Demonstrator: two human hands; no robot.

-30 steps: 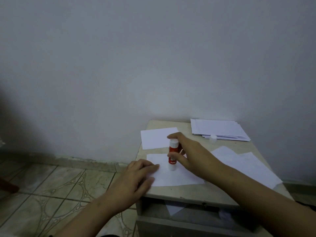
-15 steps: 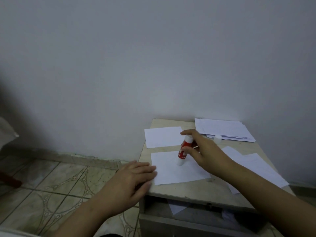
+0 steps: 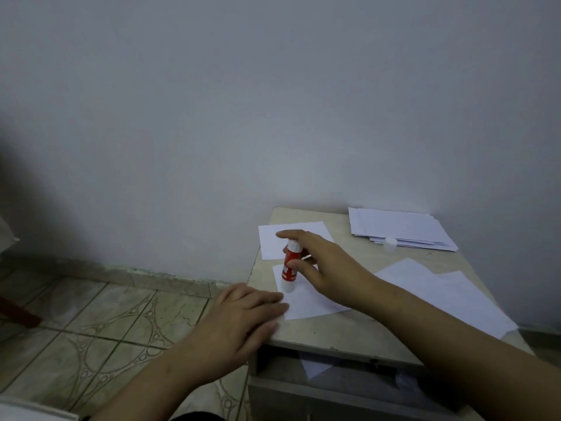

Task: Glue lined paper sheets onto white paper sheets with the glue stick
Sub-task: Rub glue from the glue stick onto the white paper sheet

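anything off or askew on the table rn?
Minor things only. The loose sheets on the right lie skewed, and one corner overhangs the table edge. The glue cap sits apart beside the paper stack. Otherwise normal: the right hand holds the glue stick on the sheet, which the left hand steadies.

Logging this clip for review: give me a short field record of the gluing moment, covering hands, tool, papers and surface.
right hand: right hand grips the glue stick, its lower end on the sheet being glued
left hand: left hand lies flat, fingertips pressing that sheet's near-left corner
cap: glue cap stands by the paper stack
other papers: one sheet behind, loose sheets to the right
surface: small cabinet top
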